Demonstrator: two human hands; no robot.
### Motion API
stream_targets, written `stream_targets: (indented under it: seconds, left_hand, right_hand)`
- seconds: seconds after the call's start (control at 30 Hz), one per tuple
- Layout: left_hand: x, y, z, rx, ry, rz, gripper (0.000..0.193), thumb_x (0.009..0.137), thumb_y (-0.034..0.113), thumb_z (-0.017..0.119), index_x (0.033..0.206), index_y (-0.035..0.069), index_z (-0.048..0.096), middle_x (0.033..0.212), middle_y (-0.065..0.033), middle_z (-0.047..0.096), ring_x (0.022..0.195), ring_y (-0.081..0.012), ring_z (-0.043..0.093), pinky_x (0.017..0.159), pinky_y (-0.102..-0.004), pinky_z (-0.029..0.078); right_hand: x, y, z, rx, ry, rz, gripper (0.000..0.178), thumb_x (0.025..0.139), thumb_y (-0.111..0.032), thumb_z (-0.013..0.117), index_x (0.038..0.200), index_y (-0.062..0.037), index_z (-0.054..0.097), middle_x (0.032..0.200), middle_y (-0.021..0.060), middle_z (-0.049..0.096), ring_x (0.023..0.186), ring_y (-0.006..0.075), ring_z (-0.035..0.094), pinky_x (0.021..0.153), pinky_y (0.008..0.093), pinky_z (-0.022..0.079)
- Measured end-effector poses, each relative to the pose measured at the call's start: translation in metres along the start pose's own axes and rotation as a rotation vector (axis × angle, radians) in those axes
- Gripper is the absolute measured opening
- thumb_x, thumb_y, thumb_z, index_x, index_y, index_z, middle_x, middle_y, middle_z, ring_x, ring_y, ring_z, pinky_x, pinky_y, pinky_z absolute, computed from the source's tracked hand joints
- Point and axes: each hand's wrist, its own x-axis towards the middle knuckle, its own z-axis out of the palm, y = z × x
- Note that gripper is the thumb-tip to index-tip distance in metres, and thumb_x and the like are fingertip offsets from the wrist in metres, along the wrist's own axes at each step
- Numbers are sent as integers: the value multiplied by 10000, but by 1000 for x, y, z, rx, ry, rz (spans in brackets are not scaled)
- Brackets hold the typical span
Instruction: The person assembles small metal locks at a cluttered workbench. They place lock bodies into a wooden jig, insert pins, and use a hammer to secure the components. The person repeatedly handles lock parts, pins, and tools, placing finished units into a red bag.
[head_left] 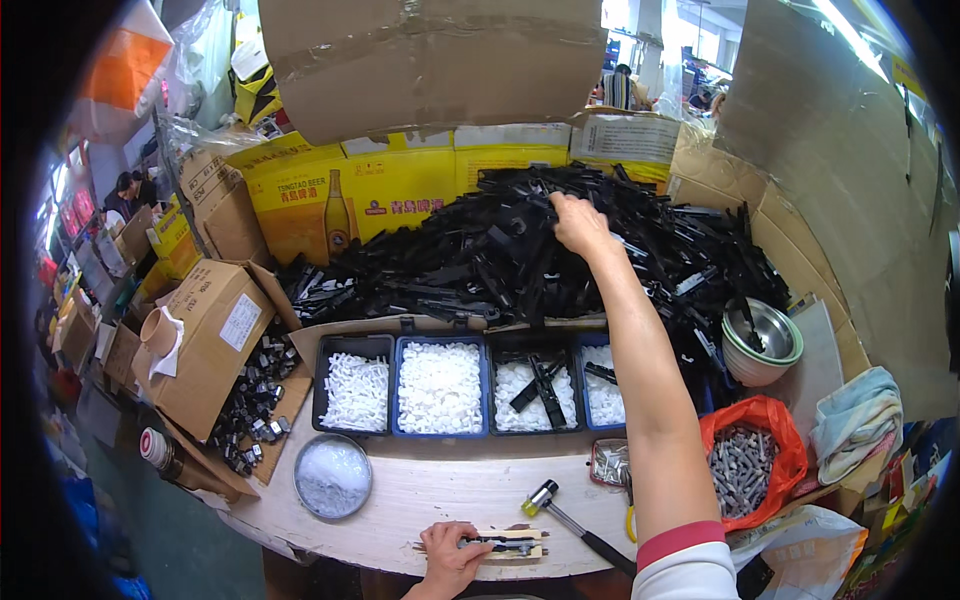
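Observation:
Near the table's front edge, my left hand [450, 553] is closed on a slim black and metal part [505, 546]. That part lies on a small wooden block [540, 536], with my thumb and fingers at its left end. My right arm stretches far forward across the table. At its end my right hand [582, 226] is at the top of a large heap of black plastic parts [430, 265]. Its fingers look apart and nothing shows held in them, though the undersides of the fingers are hidden. A hammer [575, 523] with a black handle lies right of the block.
Several bins [441, 432] of small white pieces stand in a row before the heap. A round metal dish [333, 510] sits left. At right are an orange bag [715, 425] of grey pieces, stacked bowls [765, 368] and a cloth [856, 420]. Cardboard walls [430, 60] surround the table.

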Motion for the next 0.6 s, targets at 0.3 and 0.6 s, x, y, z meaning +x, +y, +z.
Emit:
stream_targets:
  seconds: [0.3, 0.6]
  left_hand:
    - [0, 0, 3, 94, 38, 56, 80, 594, 177, 622, 658, 136, 598, 894, -81, 554, 842, -304, 481, 697, -467, 368]
    - [17, 24, -35, -142, -32, 90, 117, 662, 136, 683, 764, 193, 678, 882, 3, 527, 881, -204, 449, 777, -396, 261]
  right_hand:
    - [-15, -4, -53, 935, -121, 290, 375, 841, -416, 559, 985, -72, 518, 811, 98, 618, 621, 160, 605, 445, 288, 434]
    - [-70, 21, -77, 1204, -306, 202, 288, 879, -336, 531, 893, -48, 528, 802, 81, 638, 589, 111, 601, 432, 236, 436]
